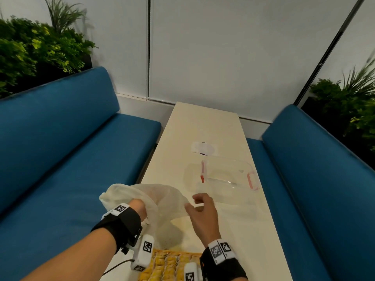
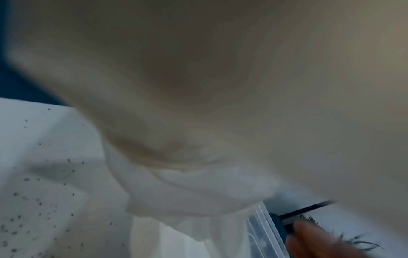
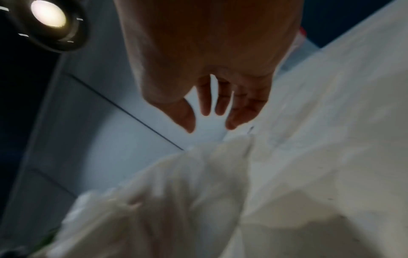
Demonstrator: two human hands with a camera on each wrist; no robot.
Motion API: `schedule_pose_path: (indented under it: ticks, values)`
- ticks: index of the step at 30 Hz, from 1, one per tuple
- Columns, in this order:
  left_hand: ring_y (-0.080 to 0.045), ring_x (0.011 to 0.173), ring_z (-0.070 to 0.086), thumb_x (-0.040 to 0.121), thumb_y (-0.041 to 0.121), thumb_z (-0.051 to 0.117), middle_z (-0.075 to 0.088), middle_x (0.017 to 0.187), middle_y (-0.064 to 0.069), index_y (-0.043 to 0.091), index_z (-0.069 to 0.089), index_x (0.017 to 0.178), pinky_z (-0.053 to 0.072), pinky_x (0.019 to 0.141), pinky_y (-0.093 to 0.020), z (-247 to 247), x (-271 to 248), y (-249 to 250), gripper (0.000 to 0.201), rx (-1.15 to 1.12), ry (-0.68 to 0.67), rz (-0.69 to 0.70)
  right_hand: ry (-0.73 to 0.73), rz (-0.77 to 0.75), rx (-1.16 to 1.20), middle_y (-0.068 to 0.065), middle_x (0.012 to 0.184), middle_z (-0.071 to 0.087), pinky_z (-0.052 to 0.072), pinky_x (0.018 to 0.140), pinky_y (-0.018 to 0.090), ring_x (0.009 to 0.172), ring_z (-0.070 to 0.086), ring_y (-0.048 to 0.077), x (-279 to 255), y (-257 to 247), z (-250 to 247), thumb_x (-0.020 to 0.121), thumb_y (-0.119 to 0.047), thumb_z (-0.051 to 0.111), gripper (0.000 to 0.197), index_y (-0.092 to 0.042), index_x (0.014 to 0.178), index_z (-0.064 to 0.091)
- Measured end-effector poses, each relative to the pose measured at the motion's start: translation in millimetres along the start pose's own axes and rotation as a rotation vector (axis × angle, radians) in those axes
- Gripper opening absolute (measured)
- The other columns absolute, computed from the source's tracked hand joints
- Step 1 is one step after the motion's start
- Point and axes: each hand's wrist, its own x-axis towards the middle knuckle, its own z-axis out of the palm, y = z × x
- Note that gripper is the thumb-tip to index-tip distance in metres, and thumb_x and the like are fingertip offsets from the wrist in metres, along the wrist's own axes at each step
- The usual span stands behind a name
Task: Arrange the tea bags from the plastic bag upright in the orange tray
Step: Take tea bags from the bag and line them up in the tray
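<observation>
Tea bags already stand in rows filling the orange tray at the near bench edge; bag looks near empty. Left hand is buried in the raised plastic bag, grip can't tell. Right hand, fingers loosely apart, w/ nothing held, hovers beside it.

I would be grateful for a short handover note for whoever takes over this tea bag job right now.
Left hand: inside the plastic bag, hidden by it; its grip cannot be told.
Right hand: open, fingers loosely spread beside the bag's edge, holding nothing.
Orange tray: at the near table edge, rows of tea bags already standing in it.
Left: check the bag for remaining tea bags; its contents are not visible. A clear lidded container sits farther back.
</observation>
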Motion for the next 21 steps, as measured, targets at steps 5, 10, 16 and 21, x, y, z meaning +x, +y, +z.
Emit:
schedule_pose_path:
  ticks: [5, 10, 16, 21]
  values:
    - [-0.023, 0.076, 0.046, 0.104, -0.002, 0.038, 0.046, 0.078, -0.008, 0.008, 0.046, 0.071, 0.043, 0.079, -0.030, 22.5, 4.9, 18.3, 0.036, -0.605, -0.098, 0.049, -0.362, -0.075, 0.130, -0.001, 0.097, 0.068, 0.051, 0.056, 0.024, 0.072, 0.067, 0.022, -17.4, -42.0, 12.0, 0.066, -0.049, 0.081, 0.041, -0.031, 0.100, 0.067]
    - [-0.005, 0.065, 0.041, 0.103, -0.007, 0.038, 0.042, 0.078, 0.001, 0.022, 0.035, 0.068, 0.046, 0.061, -0.013, 32.2, 10.9, 22.0, 0.045, -0.613, -0.061, 0.109, -0.281, -0.097, -0.011, -0.001, 0.087, 0.066, 0.059, 0.055, 0.032, 0.062, 0.066, 0.016, -10.8, -43.6, 17.9, 0.079, -0.020, 0.075, 0.017, -0.025, 0.094, 0.069]
    - [-0.014, 0.056, 0.047, 0.091, 0.008, 0.067, 0.059, 0.072, -0.009, 0.004, 0.070, 0.088, 0.038, 0.052, -0.026, 12.1, 1.6, 28.3, 0.006, -0.595, -0.255, 0.357, -0.051, -0.112, -0.111, -0.001, 0.075, 0.070, 0.060, 0.058, 0.041, 0.058, 0.068, 0.019, 15.5, -30.3, 2.5, 0.088, -0.015, 0.064, 0.010, -0.021, 0.081, 0.068]
    - [-0.013, 0.070, 0.056, 0.096, 0.021, 0.069, 0.068, 0.092, -0.004, 0.012, 0.069, 0.105, 0.041, 0.059, -0.023, -19.2, -14.4, 2.6, 0.013, -0.853, -0.453, 0.376, 0.008, -0.149, -0.095, 0.003, 0.076, 0.068, 0.059, 0.054, 0.032, 0.056, 0.066, 0.022, 24.2, -28.8, -7.0, 0.089, -0.008, 0.064, 0.013, -0.017, 0.080, 0.066]
